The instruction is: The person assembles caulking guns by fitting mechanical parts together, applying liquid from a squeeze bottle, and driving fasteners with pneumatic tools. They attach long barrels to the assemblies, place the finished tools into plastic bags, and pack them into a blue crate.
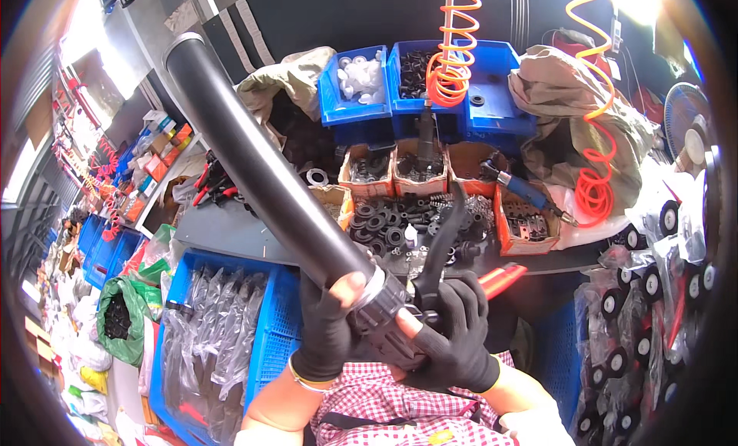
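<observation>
A long black tube [261, 169] slants up and to the left from chest height, its far open end raised high, clear of the counter. Its near end carries a black collar fitting [384, 311] with a metal ring. A black-handled tool with red grips [461, 269] presses against that fitting.

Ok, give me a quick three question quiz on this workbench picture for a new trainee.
1. True or false: the long black tube lies flat on the bench.
2. Which hand grips the tube just above its ribbed collar? A left hand B right hand
3. What colour are the coiled hoses hanging overhead?

Key: 1 false, both hands hold it up, slanting. 2 A. 3 orange.
</observation>
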A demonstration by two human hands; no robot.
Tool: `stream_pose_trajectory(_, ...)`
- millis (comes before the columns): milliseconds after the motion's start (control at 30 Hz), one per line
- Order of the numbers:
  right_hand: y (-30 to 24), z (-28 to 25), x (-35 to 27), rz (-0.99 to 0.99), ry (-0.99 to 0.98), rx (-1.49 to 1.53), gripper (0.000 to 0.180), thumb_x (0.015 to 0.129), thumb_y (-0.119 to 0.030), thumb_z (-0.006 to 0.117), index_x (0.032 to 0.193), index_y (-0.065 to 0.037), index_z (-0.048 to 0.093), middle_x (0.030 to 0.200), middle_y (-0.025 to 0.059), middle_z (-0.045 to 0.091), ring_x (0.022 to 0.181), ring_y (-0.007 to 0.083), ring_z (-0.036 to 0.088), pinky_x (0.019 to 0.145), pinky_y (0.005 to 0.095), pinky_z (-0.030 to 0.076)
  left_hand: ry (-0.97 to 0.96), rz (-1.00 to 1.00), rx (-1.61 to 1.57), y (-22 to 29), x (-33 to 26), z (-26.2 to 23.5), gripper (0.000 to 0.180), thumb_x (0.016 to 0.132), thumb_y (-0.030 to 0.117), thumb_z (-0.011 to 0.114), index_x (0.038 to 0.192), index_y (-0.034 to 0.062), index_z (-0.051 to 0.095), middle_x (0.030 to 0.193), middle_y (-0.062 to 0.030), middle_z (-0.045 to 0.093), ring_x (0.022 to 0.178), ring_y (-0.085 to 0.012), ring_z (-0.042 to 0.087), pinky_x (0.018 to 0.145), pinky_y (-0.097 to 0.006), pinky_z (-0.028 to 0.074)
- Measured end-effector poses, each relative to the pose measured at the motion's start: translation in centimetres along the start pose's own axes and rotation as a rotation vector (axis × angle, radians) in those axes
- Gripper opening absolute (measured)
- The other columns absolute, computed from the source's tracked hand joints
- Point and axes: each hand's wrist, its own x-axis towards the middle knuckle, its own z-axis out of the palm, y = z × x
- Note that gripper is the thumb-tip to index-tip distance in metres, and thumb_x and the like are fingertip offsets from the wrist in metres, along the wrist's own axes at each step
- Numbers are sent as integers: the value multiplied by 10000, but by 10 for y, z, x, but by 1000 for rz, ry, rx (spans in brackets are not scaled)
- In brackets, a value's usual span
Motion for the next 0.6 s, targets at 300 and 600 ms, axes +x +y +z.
stream_pose_trajectory(300, -9, 10, -12, -27, -115, 470, 1111, 660, -512, 861, 1513, -59, 312, 1322, 248, 471, 1170, 381, 531, 1010, 481, 425, -452, -224, 155, 37, -13, -32, 759, 750, 362, 779, 1364, 17, 498, 1270, -147, 603, 1215, -223, 560, 1037, -394, 438)
stream_pose_trajectory(600, 27, -12, 60, -214, -295, -408, 632, 634, -316, 792, 1176, -92, 556, 1103, 180, 614, 1011, 332, 623, 828, 500, 528, -224, 838, 2064, 57, -19, -37, 509, 702, 282, 808, 1108, 50, 609, 1031, -93, 618, 1003, -341, 586, 947, -471, 440)
